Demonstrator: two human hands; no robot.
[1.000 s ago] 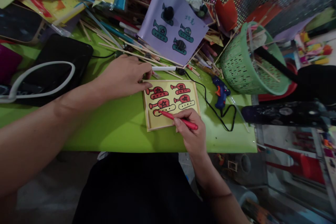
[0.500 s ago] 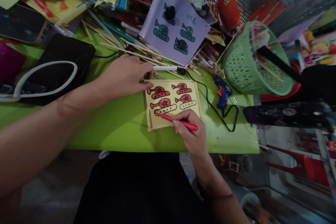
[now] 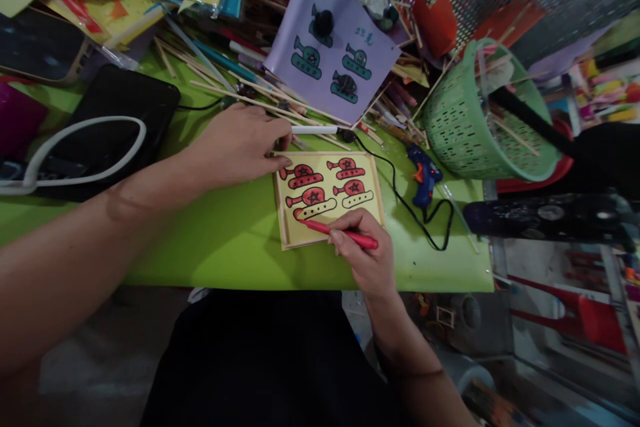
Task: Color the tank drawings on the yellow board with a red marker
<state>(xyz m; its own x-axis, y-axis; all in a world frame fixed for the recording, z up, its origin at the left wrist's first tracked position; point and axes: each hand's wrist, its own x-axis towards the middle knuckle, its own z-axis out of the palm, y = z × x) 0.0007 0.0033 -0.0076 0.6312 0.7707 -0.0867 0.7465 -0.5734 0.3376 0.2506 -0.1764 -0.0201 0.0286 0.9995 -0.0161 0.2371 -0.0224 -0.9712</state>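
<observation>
A yellow card [image 3: 310, 235] edged with thin wooden sticks lies on the green table, bearing four tank drawings. The upper two are red all over; the lower two have red tops and mostly yellow tracks. My right hand [image 3: 365, 247] pinches a red marker [image 3: 357, 237], its tip on the left end of the lower left track. My left hand [image 3: 245, 145] rests at the card's upper left corner, thumb on the edge and fingers apart, holding nothing.
Behind the card stands a purple sheet [image 3: 333, 47] with green tanks, among loose sticks. To the right are a blue glue gun [image 3: 425, 177] with its black cord and a green basket [image 3: 465, 123]. A black device [image 3: 127, 100] and white loop lie left.
The marker tip has shifted slightly right and down along the lower left track. A little more red shows at the track's left end. My left hand stays in place.
</observation>
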